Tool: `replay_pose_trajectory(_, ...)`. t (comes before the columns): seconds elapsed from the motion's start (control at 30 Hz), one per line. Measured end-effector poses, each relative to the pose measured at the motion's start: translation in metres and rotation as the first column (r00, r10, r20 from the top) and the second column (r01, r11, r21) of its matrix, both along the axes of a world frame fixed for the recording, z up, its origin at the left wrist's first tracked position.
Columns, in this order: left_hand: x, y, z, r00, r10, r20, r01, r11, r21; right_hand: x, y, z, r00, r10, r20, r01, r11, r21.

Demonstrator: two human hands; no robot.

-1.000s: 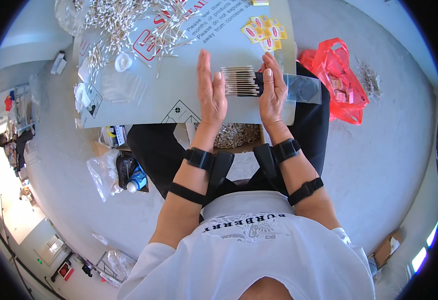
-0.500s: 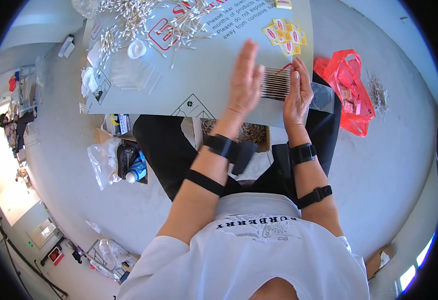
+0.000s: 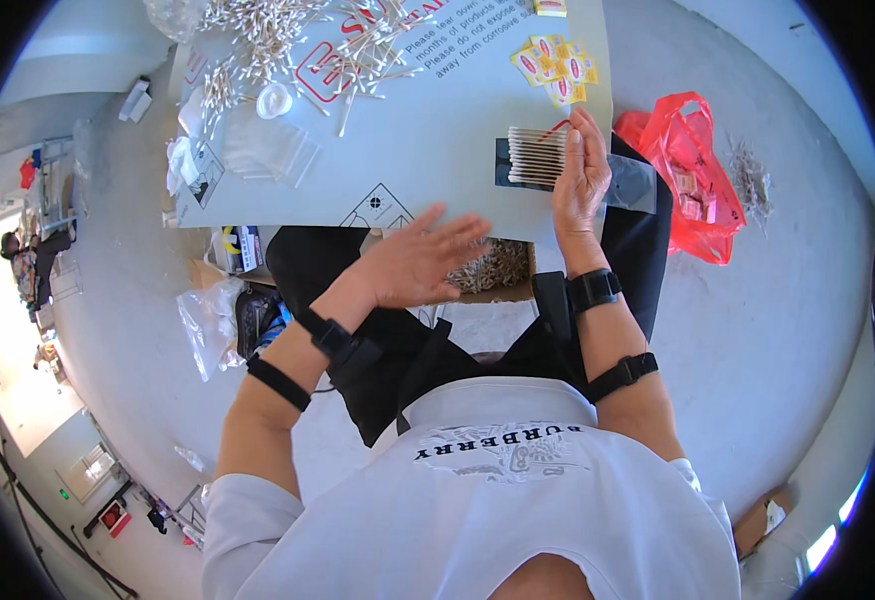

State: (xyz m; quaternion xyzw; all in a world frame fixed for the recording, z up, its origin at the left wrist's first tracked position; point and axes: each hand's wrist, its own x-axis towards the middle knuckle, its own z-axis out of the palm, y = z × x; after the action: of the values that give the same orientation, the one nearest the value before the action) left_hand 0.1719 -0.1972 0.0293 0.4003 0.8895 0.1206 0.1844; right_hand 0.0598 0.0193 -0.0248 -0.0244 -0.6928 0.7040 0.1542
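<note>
Fingers of right hand (image 3: 580,178) rest flat against cotton swab row (image 3: 536,157); left hand (image 3: 420,262) spread, released; loose swabs (image 3: 288,40) well apart.

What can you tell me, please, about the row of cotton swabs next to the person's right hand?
The row of cotton swabs is a neat flat batch of thin pale sticks with white tips, lying side by side and running left to right in the picture. It rests on a dark rectangular sheet on the grey board, near the board's front right part. The right hand lies open, fingers straight, against the batch's right ends. The left hand is apart from it, open above the board's near edge. Loose swabs lie scattered far behind.
</note>
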Motion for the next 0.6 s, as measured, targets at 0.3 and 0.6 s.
replay_pose_trajectory(0.3,-0.005,0.034,0.002,0.788,0.600,0.137,-0.551,0.589,0.592,0.000,0.008,-0.001,0.998,0.038,0.046,-0.034,0.996,-0.079)
replay_pose_trajectory(0.6,-0.089,0.137,-0.048,0.467,0.647,0.603,-0.540,-0.331,0.774,0.000,0.008,0.003,0.993,0.070,0.097,-0.063,0.995,-0.076)
